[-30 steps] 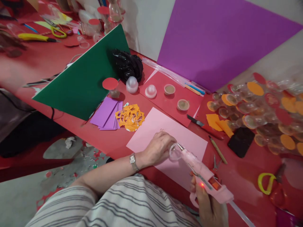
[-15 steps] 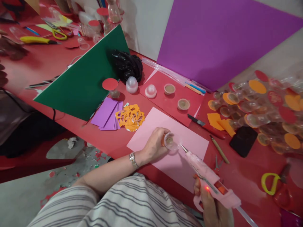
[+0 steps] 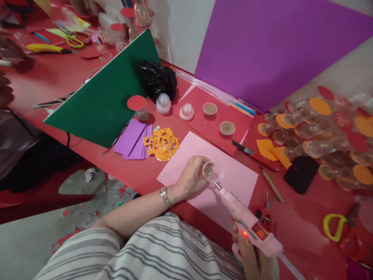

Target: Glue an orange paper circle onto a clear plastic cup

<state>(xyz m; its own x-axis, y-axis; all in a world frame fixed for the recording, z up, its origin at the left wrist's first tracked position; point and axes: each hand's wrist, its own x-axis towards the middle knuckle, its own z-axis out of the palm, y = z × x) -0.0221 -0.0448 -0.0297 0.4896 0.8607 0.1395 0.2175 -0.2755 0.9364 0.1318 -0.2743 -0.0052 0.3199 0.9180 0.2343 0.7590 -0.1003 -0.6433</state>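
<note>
Over a pink sheet of paper (image 3: 177,171), my left hand (image 3: 194,173) is closed around a small clear plastic cup (image 3: 217,169), its open side tilted to the right. My right hand (image 3: 250,252) grips a pink hot glue gun (image 3: 244,219), whose red light is lit and whose clear glue stick (image 3: 291,268) pokes out at the back. The metal nozzle (image 3: 217,185) is at the cup's lower rim; whether it touches is hard to tell. Part of my right hand is hidden behind the gun.
Orange paper scraps (image 3: 161,144) and purple cards (image 3: 132,140) lie left of the pink sheet. Beyond are small plastic cups (image 3: 227,128), a craft knife (image 3: 243,147) and a green board (image 3: 107,91). At right are a black phone (image 3: 301,175), scissors (image 3: 335,227) and stacked plastic pieces (image 3: 317,132).
My right hand has brought the glue gun left and slightly down, so its nozzle shifted from the cup's right side to its lower rim. My left hand stays almost still.
</note>
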